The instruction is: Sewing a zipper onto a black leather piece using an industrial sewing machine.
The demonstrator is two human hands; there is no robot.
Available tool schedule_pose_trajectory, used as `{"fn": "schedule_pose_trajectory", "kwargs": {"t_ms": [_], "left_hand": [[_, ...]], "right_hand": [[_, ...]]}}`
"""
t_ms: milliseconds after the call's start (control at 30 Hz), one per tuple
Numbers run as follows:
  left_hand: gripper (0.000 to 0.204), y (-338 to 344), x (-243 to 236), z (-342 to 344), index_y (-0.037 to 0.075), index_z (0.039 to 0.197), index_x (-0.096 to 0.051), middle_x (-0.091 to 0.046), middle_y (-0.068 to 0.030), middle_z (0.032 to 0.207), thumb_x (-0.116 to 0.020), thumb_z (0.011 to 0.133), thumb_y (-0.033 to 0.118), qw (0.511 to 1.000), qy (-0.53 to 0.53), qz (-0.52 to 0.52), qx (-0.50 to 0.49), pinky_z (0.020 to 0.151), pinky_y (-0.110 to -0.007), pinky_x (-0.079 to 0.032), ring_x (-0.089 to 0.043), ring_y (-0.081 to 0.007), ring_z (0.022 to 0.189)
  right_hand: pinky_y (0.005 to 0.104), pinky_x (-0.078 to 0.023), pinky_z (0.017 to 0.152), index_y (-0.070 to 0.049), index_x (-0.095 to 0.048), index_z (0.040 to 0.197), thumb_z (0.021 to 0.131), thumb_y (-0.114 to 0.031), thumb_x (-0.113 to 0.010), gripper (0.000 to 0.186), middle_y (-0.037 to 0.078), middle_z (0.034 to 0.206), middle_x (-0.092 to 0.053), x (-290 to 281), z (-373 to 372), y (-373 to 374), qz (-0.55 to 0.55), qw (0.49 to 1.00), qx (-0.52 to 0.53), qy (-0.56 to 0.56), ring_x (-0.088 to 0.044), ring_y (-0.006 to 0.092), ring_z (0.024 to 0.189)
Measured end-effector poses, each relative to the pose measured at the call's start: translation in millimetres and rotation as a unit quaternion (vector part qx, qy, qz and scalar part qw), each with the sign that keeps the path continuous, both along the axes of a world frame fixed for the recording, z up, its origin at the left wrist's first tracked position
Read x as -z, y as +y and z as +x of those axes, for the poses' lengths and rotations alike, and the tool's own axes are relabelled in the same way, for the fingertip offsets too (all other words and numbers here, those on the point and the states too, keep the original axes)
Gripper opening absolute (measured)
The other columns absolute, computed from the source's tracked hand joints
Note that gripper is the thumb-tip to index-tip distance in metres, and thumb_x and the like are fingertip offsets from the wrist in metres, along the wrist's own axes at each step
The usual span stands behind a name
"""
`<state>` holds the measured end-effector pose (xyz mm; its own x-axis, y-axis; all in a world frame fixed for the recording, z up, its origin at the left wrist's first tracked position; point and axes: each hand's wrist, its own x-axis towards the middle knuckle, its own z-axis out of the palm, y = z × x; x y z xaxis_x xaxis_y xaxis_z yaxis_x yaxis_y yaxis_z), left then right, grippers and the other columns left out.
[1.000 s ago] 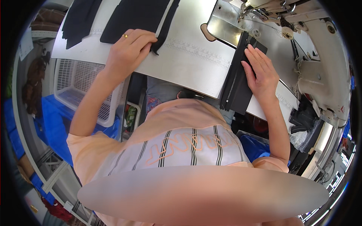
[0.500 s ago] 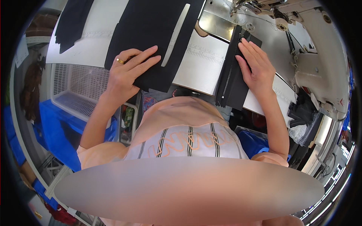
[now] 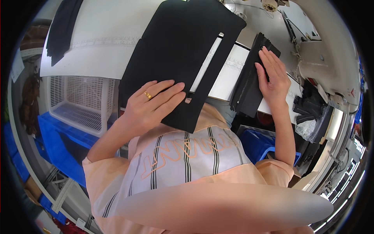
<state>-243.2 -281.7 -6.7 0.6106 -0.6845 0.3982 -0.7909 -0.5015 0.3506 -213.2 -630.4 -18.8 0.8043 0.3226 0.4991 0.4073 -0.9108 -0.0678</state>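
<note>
The left hand [image 3: 154,103] is lying across a black panel [image 3: 175,43], its thumb not showing, so whether it is gripping cannot be told; the right hand [image 3: 273,78] is resting unclenched on a black zipper piece [image 3: 246,89] on the surface [image 3: 97,50]. The panel is already showing a long slot [image 3: 205,64] and overhanging the near edge; both pieces are lying apart, no seam joining them yet

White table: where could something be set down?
The table is barest between the dark cloth at far left and the black panel; a narrow strip shows between panel and zipper piece. It is crowded at the left hand, on the panel, and right hand, on the zipper piece.
</note>
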Motion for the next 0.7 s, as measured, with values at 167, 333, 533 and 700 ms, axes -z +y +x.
{"fn": "schedule_pose_trajectory", "kwargs": {"t_ms": [167, 333, 533, 700], "left_hand": [[0.029, -28.2, 1.6, 11.5, 0.000, 0.101, -0.069, -0.068, -0.0116, 0.114, -0.063, 0.074, 0.007, 0.999, -0.037, -0.028, -0.017, 0.079, -0.033, -0.055, -0.065, -0.0257, 0.104], [0.030, -41.2, 8.0, 18.5, 0.000, 0.101, -0.069, -0.068, -0.0115, 0.113, -0.064, 0.072, 0.007, 0.997, -0.057, -0.037, -0.034, 0.076, -0.032, -0.055, -0.064, -0.0246, 0.098], [0.035, -45.8, 3.8, 23.5, 0.000, 0.102, -0.070, -0.069, -0.0088, 0.114, -0.066, 0.068, 0.008, 0.998, -0.011, -0.048, -0.049, 0.073, -0.031, -0.053, -0.060, -0.0233, 0.087], [0.045, -30.7, -17.0, 35.3, 0.002, 0.105, -0.072, -0.070, -0.0077, 0.115, -0.069, 0.062, 0.011, 0.986, 0.087, -0.136, -0.038, 0.075, -0.031, -0.051, -0.058, -0.0231, 0.086]], "right_hand": [[0.0314, -0.054, 0.088, -0.008, -0.071, 0.111, 0.077, -0.010, -0.078, 0.035, 0.007, 0.114, -0.071, -1.6, 1.0, 3.0, 0.010, 1.000, 0.003, 0.001, -0.067, 0.0243, 0.103], [0.0312, -0.054, 0.087, -0.008, -0.071, 0.111, 0.077, -0.011, -0.078, 0.035, 0.006, 0.114, -0.071, -0.6, 0.5, 2.7, 0.001, 1.000, 0.008, -0.004, -0.067, 0.0233, 0.103], [0.0311, -0.054, 0.087, -0.008, -0.071, 0.111, 0.077, -0.012, -0.078, 0.035, 0.005, 0.115, -0.070, -1.4, -0.2, 1.8, 0.000, 1.000, 0.008, -0.002, -0.066, 0.0229, 0.104], [0.0321, -0.054, 0.087, -0.008, -0.070, 0.110, 0.077, -0.013, -0.078, 0.035, 0.004, 0.115, -0.070, -3.8, 12.3, 26.3, 0.001, 1.000, -0.018, -0.024, -0.066, 0.0226, 0.104]]}}
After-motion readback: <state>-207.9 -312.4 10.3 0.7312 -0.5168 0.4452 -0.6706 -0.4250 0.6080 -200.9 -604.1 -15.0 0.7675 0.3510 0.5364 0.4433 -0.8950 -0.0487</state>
